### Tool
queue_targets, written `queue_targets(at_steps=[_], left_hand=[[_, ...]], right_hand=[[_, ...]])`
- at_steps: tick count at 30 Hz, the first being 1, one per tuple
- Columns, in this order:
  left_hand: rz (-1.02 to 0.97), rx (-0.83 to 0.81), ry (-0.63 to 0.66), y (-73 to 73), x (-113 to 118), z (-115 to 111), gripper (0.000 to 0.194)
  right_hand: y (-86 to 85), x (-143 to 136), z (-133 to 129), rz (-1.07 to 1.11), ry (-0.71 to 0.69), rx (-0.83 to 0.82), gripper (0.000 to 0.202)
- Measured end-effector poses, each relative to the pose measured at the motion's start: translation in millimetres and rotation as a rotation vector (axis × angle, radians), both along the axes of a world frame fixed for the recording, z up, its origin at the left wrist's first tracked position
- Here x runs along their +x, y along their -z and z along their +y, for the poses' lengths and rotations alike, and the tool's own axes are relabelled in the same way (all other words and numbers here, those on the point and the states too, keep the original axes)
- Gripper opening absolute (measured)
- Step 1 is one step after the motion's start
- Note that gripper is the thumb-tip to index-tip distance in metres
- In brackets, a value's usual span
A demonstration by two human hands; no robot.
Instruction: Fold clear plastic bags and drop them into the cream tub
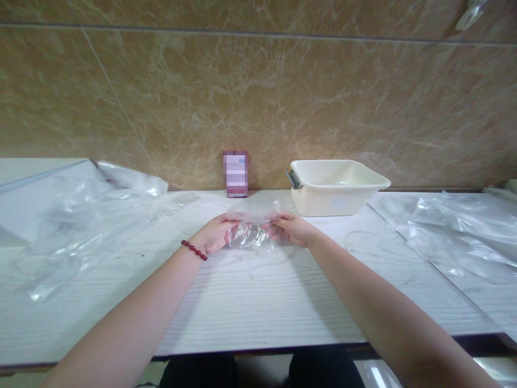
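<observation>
Between my two hands a clear plastic bag [252, 237] is held just above the white table, its upper edge standing up cloudy and its lower part crinkled and shiny. My left hand [218, 233], with a red bead bracelet [194, 250] at the wrist, pinches the bag's left side. On the other side my right hand [291, 228] grips the right edge, thumb on top and fingers underneath. Whether anything lies inside the bag cannot be made out.
A phone [235, 173] leans upright against the marble-patterned wall. Right of it stands a cream plastic tub [331, 200] with a grey handle. Piles of clear plastic bags lie at the left [92, 231] and the right [456, 231] of the white table [250, 307].
</observation>
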State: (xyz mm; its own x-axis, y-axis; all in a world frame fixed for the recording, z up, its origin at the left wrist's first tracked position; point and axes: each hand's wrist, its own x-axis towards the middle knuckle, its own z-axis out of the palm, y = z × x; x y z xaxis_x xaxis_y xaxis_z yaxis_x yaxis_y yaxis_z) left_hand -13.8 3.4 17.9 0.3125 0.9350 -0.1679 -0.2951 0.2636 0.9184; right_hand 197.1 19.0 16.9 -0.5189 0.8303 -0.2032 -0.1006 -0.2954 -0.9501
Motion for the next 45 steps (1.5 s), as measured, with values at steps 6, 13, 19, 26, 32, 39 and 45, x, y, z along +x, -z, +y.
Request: queue_targets(at_steps=[6, 13, 19, 26, 32, 39, 45], left_hand=[[-0.042, 0.157, 0.187, -8.4, -4.1, -10.4, 0.032], [0.008, 0.028, 0.108, -20.5, 4.4, -13.4, 0.053], [-0.050, -0.097, 0.097, -2.9, 10.4, -9.4, 0.027], [-0.036, -0.025, -0.028, -2.8, 14.8, -10.7, 0.027], [-0.104, 0.030, -0.106, -5.6, 12.5, -8.6, 0.028], [-0.141, 0.085, -0.110, -5.0, 11.5, -7.9, 0.026], [-0.140, 0.069, -0.062, -5.1, 9.5, -9.0, 0.028]], right_hand=[[0.7, -4.0, 2.3, -0.070, 0.109, 0.141, 0.015], [0.4, -3.3, 4.7, -0.091, 0.176, 0.250, 0.010], [-0.3, -5.2, 4.4, -0.083, 0.198, 0.273, 0.007], [-3.2, -4.9, 5.9, 0.153, 0.276, 0.301, 0.019], [-2.5, -5.0, 6.0, 0.181, 0.299, 0.252, 0.023], [0.0, -7.8, 3.6, 0.083, 0.134, 0.202, 0.028], [5.5, -4.9, 5.3, -0.116, 0.062, 0.306, 0.027]])
